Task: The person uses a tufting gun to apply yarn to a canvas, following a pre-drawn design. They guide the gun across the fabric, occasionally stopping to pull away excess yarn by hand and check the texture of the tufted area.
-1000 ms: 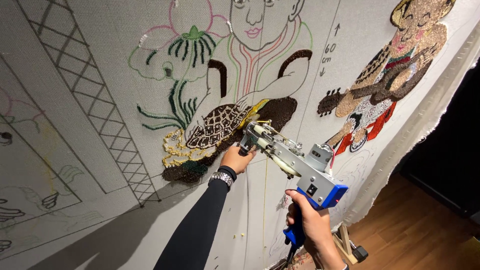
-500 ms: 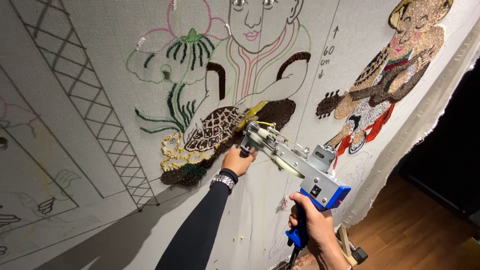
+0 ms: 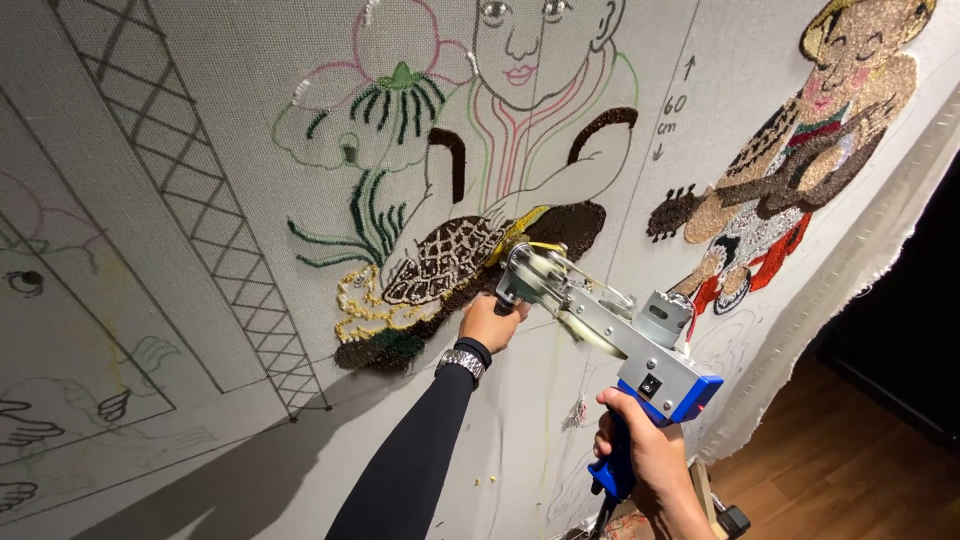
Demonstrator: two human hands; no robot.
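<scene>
Pale backing cloth [image 3: 200, 160] stretched upright, fills the view; drawn outlines w/ tufted patches, dark yarn at centre. Wood floor [image 3: 860, 470] lower right, dark room beyond. Tufting gun [image 3: 610, 335] nose on cloth; left hand [image 3: 492, 322] grip closed on front handle, right hand [image 3: 640, 455] wrapped round blue handle.

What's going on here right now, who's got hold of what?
A person is working a tufting gun against a large stretched cloth covered in drawn and partly tufted figures. The right hand holds the gun's blue handle from below; the left hand grips its front end, which is pressed to the cloth at the dark brown tufted patch beside the patterned turtle shell. A wristwatch sits on the left wrist. Wooden floor shows lower right.
</scene>
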